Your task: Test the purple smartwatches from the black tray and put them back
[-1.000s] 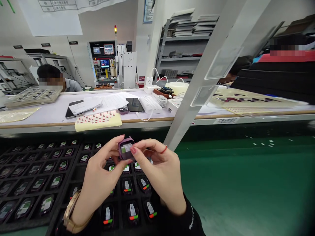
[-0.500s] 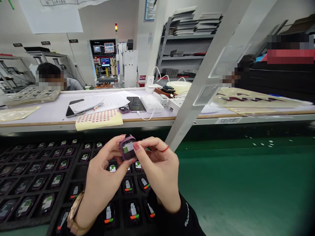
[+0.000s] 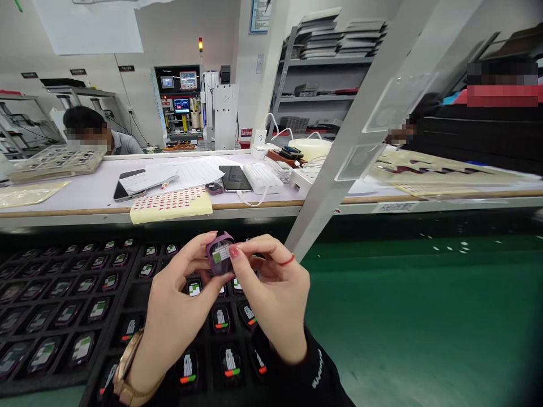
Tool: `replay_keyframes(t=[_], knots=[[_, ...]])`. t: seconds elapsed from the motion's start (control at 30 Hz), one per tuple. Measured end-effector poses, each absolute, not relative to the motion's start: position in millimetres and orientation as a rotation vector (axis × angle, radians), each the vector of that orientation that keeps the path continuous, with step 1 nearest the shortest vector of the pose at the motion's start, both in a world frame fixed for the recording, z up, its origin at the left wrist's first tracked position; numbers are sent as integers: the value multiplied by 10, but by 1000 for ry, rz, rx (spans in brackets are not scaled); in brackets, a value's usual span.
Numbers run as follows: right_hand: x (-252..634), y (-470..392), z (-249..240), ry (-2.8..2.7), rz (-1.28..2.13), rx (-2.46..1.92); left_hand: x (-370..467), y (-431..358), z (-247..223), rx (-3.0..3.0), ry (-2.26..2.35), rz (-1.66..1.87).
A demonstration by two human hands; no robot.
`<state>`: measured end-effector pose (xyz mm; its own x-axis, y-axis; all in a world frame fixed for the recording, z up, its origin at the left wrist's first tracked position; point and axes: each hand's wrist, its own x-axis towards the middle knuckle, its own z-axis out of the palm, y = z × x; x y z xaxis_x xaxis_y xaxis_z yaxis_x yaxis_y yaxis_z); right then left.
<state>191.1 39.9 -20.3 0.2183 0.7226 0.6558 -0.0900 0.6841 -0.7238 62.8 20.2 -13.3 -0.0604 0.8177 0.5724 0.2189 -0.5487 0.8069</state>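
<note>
While the left hand (image 3: 180, 294) is clasping a purple-cased device (image 3: 211, 262) in its grip, the right hand (image 3: 275, 294) is pinching fingertips (image 3: 235, 252) together at the screen (image 3: 220, 254) above a black tray (image 3: 138, 295).

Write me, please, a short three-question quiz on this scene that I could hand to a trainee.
1. True or false: the purple-framed device lies untouched in the black tray.
2. Where is the gold-coloured band? A) left wrist B) right wrist C) on the bench
3. Fill in: the yellow sheet at the bench's edge carries rows of ___ marks.

Key:
1. False: the left hand holds the purple-framed device, with the right hand at it.
2. A
3. Red
</note>
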Motion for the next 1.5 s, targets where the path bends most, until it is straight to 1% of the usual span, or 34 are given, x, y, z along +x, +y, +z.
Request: replay_keyframes(t=[0.23,0.33,0.4,0.57,0.63,0.73,0.97,1.33,1.5], knots=[[1985,411,-204,-1342,348,-724,549,222,-126,1791,1126,1594],[2072,428,-180,-1357,385,-756,494,222,-145,1852,1167,1569],[2127,444,-163,-1380,539,-758,465,223,-165,1904,1213,1540],[2187,467,-154,-1479,1203,-631,440,242,-209,1998,1250,1512],[2191,472,-155,-1466,1338,-568,435,246,-211,2018,1259,1519],[2213,483,-149,-1505,1424,-478,411,243,-202,2041,1278,1525],[2228,509,-158,-1508,1427,-390,350,231,-198,2091,1255,1470],[2207,520,-149,-1510,1380,-408,368,239,-198,2060,1233,1461],[2294,530,-158,-1538,1335,-487,238,221,-189,1920,1282,1431]])
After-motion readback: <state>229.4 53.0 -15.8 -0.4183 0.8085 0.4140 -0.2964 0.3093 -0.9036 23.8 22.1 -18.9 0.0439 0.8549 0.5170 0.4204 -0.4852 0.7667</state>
